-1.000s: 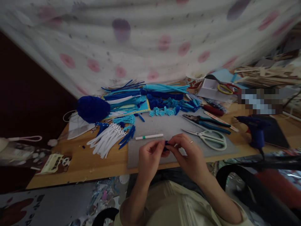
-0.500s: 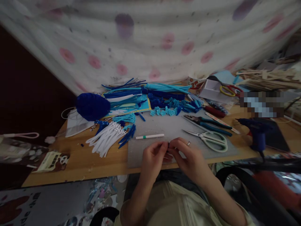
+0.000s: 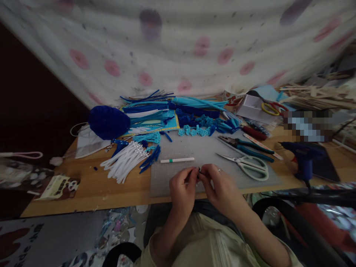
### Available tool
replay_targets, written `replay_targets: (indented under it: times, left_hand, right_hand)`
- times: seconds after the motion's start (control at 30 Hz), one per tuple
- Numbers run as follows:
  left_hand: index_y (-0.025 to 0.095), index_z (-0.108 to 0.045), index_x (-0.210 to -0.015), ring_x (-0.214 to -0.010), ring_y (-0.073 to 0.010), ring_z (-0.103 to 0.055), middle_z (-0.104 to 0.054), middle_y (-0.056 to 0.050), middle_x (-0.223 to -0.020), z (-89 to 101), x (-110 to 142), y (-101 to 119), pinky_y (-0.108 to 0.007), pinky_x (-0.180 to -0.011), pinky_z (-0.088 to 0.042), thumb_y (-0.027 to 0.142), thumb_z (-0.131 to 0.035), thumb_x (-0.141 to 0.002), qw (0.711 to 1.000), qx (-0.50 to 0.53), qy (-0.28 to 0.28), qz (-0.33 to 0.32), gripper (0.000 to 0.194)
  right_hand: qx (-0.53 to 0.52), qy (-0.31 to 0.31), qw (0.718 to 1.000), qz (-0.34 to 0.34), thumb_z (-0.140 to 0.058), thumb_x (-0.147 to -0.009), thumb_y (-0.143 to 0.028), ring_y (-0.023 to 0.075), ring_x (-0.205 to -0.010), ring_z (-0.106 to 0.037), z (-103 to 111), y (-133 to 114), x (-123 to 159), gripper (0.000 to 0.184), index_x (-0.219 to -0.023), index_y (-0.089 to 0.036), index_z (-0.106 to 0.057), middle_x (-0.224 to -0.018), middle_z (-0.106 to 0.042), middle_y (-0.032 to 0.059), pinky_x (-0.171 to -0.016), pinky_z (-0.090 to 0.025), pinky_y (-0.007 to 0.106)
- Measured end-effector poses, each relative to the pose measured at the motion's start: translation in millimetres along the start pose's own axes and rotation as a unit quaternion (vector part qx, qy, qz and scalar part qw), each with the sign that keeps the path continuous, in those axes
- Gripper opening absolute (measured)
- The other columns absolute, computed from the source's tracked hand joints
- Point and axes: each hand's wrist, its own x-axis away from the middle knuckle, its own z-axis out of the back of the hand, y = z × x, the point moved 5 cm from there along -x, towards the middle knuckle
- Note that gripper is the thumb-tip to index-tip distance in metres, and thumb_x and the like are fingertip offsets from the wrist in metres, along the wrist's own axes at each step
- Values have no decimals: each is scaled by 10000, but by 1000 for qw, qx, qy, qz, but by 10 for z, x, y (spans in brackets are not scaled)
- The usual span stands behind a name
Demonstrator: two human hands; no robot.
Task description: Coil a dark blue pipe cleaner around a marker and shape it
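My left hand and my right hand meet over the front of the grey cutting mat. Between their pinched fingertips is a small dark piece, mostly covered by the fingers, so its kind does not show. Just beyond them lies a white marker with a green band. To the right of my hands are pale-handled scissors and teal-handled pliers. Light-blue pipe-cleaner flowers sit along the mat's far edge.
White looped stems with beads lie at the left, below a dark-blue fuzzy bundle. Blue pipe cleaners are heaped at the back. A blue glue gun stands on the right. The table's front edge runs near my wrists.
My fingers have shifted slightly around the small dark piece, and both hands still pinch it. The whole view has tilted a little; the things on the table stay in place.
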Motion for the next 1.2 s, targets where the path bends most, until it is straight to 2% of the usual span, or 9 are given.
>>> replay_targets:
  times: [0.23,0.43,0.5,0.6,0.7,0.73,0.87,0.93,1.2]
  left_hand:
    - [172,-664,-751,-577,-147,-638,-691,-29,-660,29,7,52,-214,-544,-481,366,-544,-909,997,-47,-49,-25,277]
    - [183,-665,-815,-647,-162,-660,-718,-53,-694,87,94,219,-259,-622,-505,235,-496,-937,950,-192,42,-241,215]
    - [177,-664,-864,-655,-165,-676,-731,-67,-705,110,139,257,-267,-628,-521,189,-484,-941,910,-234,58,-337,196]
    - [171,-673,-909,-677,-167,-702,-749,-81,-733,147,164,266,-269,-654,-545,166,-519,-929,858,-263,31,-440,156]
    - [190,-702,-870,-681,-180,-714,-756,-71,-735,181,89,224,-275,-658,-557,248,-593,-896,876,-237,-28,-418,126]
    - [195,-706,-852,-675,-183,-711,-754,-67,-728,192,53,207,-277,-655,-556,274,-596,-893,895,-226,-32,-383,142]
    - [180,-683,-807,-586,-146,-669,-720,-40,-691,188,-34,106,-231,-569,-529,316,-543,-922,977,-133,-11,-165,227]
    - [172,-665,-760,-540,-130,-643,-697,-20,-657,146,-24,48,-207,-517,-504,359,-566,-902,997,-54,-11,-50,255]
    - [159,-620,-819,-535,-113,-590,-641,7,-635,69,52,106,-200,-527,-479,442,-628,-833,996,49,39,63,284]
  right_hand:
    - [63,-104,982,146,-376,-910,-111,201,-645,-523,-6,-65,-87,225,-745,-190,-506,-690,-572,60,-567,-358,295]
    - [-219,-137,966,-31,-429,-909,-242,104,-521,-359,66,-10,-201,266,-647,-200,-445,-572,-402,-51,-491,-285,223]
    - [-362,-169,907,-135,-458,-879,-339,90,-483,-283,-25,41,-192,278,-637,-204,-431,-551,-339,-68,-436,-245,200]
    - [-536,-265,740,-308,-488,-800,-394,69,-421,-85,-253,98,-86,261,-628,-226,-384,-499,-193,-114,-343,-94,171]
    - [-588,-329,638,-372,-479,-796,-359,66,-396,-31,-374,101,25,250,-614,-238,-359,-464,-143,-134,-300,-60,158]
    - [-583,-311,657,-363,-473,-824,-370,66,-376,-65,-372,124,31,265,-619,-233,-376,-457,-165,-130,-288,-105,155]
    - [-426,-107,876,-200,-487,-926,-394,98,-502,-468,-157,212,-4,224,-875,-186,-552,-678,-535,-22,-452,-439,201]
    - [-307,-49,946,-93,-496,-943,-300,138,-704,-583,-78,163,20,151,-1029,-194,-560,-878,-614,40,-591,-493,238]
    - [-124,58,990,42,-452,-940,-133,167,-725,-574,-124,74,34,103,-983,-201,-516,-898,-583,69,-627,-485,273]
